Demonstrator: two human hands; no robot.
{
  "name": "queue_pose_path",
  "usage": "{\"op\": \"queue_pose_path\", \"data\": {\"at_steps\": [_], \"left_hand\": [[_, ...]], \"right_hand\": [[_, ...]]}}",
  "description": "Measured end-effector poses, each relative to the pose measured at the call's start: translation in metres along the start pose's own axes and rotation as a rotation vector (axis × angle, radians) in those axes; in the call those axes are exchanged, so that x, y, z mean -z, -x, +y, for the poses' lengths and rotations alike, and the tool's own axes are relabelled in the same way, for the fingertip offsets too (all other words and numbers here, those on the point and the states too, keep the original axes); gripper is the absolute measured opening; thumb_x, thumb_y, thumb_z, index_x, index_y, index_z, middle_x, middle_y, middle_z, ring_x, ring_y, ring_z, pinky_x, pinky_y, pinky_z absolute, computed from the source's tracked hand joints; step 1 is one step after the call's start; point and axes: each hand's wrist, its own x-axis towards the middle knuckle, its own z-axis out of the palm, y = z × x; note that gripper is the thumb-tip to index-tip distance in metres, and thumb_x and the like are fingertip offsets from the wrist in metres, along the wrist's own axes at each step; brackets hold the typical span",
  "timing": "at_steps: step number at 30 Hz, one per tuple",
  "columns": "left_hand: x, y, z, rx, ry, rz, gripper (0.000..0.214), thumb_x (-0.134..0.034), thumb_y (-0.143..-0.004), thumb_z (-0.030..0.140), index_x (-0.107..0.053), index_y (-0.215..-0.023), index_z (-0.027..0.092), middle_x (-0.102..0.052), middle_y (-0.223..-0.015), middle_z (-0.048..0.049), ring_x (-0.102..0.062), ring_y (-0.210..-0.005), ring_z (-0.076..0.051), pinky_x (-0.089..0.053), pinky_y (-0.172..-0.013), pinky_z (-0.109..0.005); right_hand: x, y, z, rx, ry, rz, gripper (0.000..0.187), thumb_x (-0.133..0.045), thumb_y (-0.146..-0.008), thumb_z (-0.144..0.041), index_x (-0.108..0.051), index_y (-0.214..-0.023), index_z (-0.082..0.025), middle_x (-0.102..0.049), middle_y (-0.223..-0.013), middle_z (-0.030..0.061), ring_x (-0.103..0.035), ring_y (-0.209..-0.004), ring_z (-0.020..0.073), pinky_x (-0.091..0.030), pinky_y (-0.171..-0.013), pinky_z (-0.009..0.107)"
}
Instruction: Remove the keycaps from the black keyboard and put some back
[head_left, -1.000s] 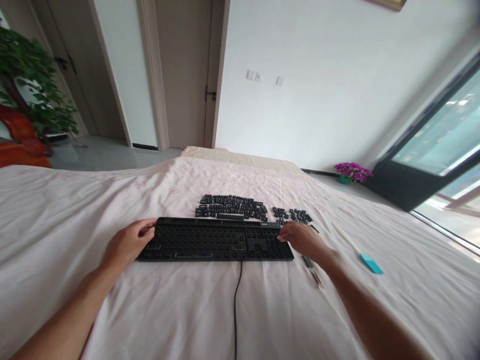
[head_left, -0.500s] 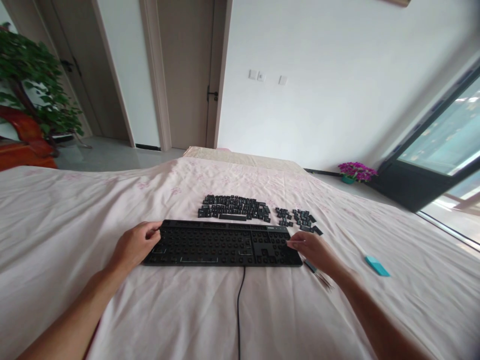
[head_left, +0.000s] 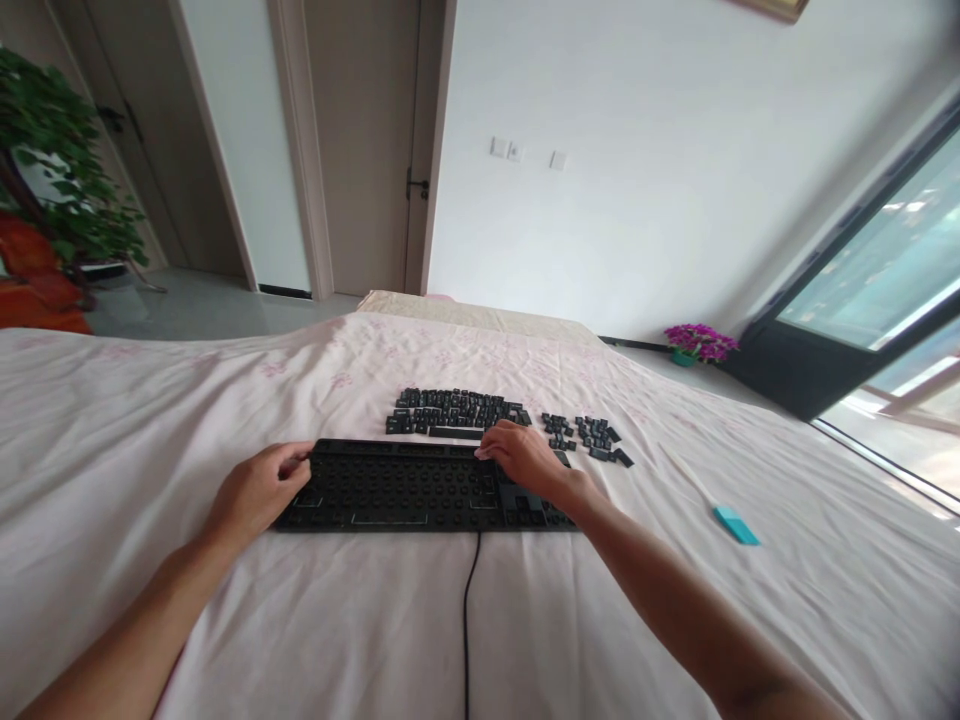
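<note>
A black keyboard [head_left: 405,490] with its keycaps off lies on the pink-white sheet, a black cable [head_left: 466,620] running from its near edge. My left hand [head_left: 262,485] grips its upper left corner between thumb and fingers. Over the upper right part of the keyboard is my right hand [head_left: 521,455], fingertips pinched together; whatever they hold, if anything, is too small to make out. Just beyond the keyboard sit loose black keycaps [head_left: 450,405], laid out in rows, with a long spacebar [head_left: 456,433] in front. Smaller groups of keycaps [head_left: 596,435] lie to their right.
A teal-headed tool [head_left: 735,525] with a thin pale handle rests on the sheet [head_left: 675,620] at the right. Beyond the bed are a pot of purple flowers [head_left: 701,343], a door [head_left: 360,150] and a leafy plant [head_left: 60,150].
My right hand has moved left and away from me, from the keyboard's right side to its upper edge. My left hand stays at the corner. The brush-like item on the right is now hidden.
</note>
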Motion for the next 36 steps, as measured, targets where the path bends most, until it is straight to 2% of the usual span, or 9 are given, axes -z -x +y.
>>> {"op": "queue_pose_path", "data": {"at_steps": [3,8,13,16,20,25,31,33,36], "left_hand": [[0.000,0.000,0.000,-0.003,0.000,0.008,0.039,-0.047,-0.081,0.039,-0.067,-0.112,0.024,-0.073,-0.107,-0.0013,-0.069,-0.092,-0.020,-0.049,-0.078,-0.024],[0.001,0.000,0.002,-0.008,0.011,0.008,0.039,-0.046,-0.081,0.037,-0.066,-0.112,0.024,-0.073,-0.109,-0.0013,-0.069,-0.093,-0.019,-0.049,-0.080,-0.024],[0.002,0.001,0.004,-0.007,0.016,0.007,0.038,-0.046,-0.082,0.035,-0.066,-0.112,0.024,-0.072,-0.109,-0.0014,-0.068,-0.092,-0.019,-0.049,-0.081,-0.025],[0.002,0.002,0.004,-0.010,0.029,0.018,0.037,-0.047,-0.082,0.035,-0.066,-0.112,0.025,-0.072,-0.110,-0.0012,-0.068,-0.091,-0.018,-0.049,-0.081,-0.024],[0.002,0.001,0.003,-0.030,0.042,0.018,0.037,-0.047,-0.082,0.034,-0.067,-0.112,0.025,-0.072,-0.108,-0.0007,-0.068,-0.092,-0.018,-0.049,-0.081,-0.024],[0.002,0.001,0.002,-0.043,0.041,0.019,0.037,-0.046,-0.083,0.032,-0.066,-0.113,0.023,-0.072,-0.110,-0.0015,-0.068,-0.093,-0.017,-0.048,-0.080,-0.024],[0.002,0.001,0.005,-0.047,0.054,0.036,0.036,-0.046,-0.082,0.030,-0.066,-0.112,0.022,-0.072,-0.110,-0.0015,-0.068,-0.090,-0.016,-0.048,-0.081,-0.024],[0.002,0.001,0.005,-0.041,0.051,0.039,0.036,-0.046,-0.082,0.028,-0.066,-0.111,0.023,-0.071,-0.110,-0.0013,-0.067,-0.089,-0.016,-0.047,-0.080,-0.023],[0.003,0.002,0.006,-0.042,0.054,0.037,0.036,-0.047,-0.081,0.026,-0.066,-0.111,0.023,-0.071,-0.110,-0.0013,-0.067,-0.089,-0.016,-0.047,-0.080,-0.023]], "right_hand": [[0.007,0.001,0.005,0.002,0.091,-0.100,0.022,-0.051,-0.091,-0.017,-0.073,-0.093,-0.020,-0.067,-0.098,0.0058,-0.063,-0.088,0.0155,-0.043,-0.077,0.024],[0.029,0.006,0.021,-0.187,0.366,-0.190,0.013,-0.061,-0.082,-0.017,-0.074,-0.084,-0.018,-0.068,-0.094,0.0090,-0.064,-0.087,0.0226,-0.043,-0.071,0.028],[0.024,-0.010,-0.001,-0.075,0.160,-0.078,0.020,-0.054,-0.090,-0.023,-0.073,-0.091,-0.021,-0.067,-0.096,0.0061,-0.063,-0.090,0.0182,-0.042,-0.079,0.026],[0.007,-0.028,-0.030,0.058,0.027,-0.051,0.019,-0.053,-0.091,-0.022,-0.072,-0.093,-0.021,-0.067,-0.097,0.0046,-0.062,-0.090,0.0158,-0.042,-0.079,0.024],[-0.016,-0.047,-0.058,0.081,-0.012,-0.054,0.016,-0.055,-0.089,-0.019,-0.067,-0.100,-0.019,-0.068,-0.100,0.0057,-0.062,-0.091,0.0162,-0.041,-0.077,0.023],[-0.016,-0.045,-0.051,0.102,0.065,-0.149,0.023,-0.050,-0.088,-0.012,-0.071,-0.093,-0.020,-0.068,-0.102,0.0054,-0.063,-0.094,0.0152,-0.042,-0.081,0.022],[0.009,-0.032,-0.023,-0.091,0.343,-0.210,0.015,-0.058,-0.083,-0.017,-0.072,-0.087,-0.019,-0.069,-0.097,0.0075,-0.064,-0.093,0.0210,-0.042,-0.077,0.027],[0.011,-0.034,-0.025,-0.108,0.314,-0.181,0.016,-0.057,-0.084,-0.019,-0.073,-0.087,-0.020,-0.069,-0.097,0.0071,-0.064,-0.092,0.0207,-0.042,-0.076,0.026],[0.003,-0.044,-0.044,-0.025,0.175,-0.120,0.020,-0.054,-0.089,-0.022,-0.073,-0.092,-0.023,-0.069,-0.097,0.0048,-0.063,-0.092,0.0177,-0.042,-0.078,0.024]]}}
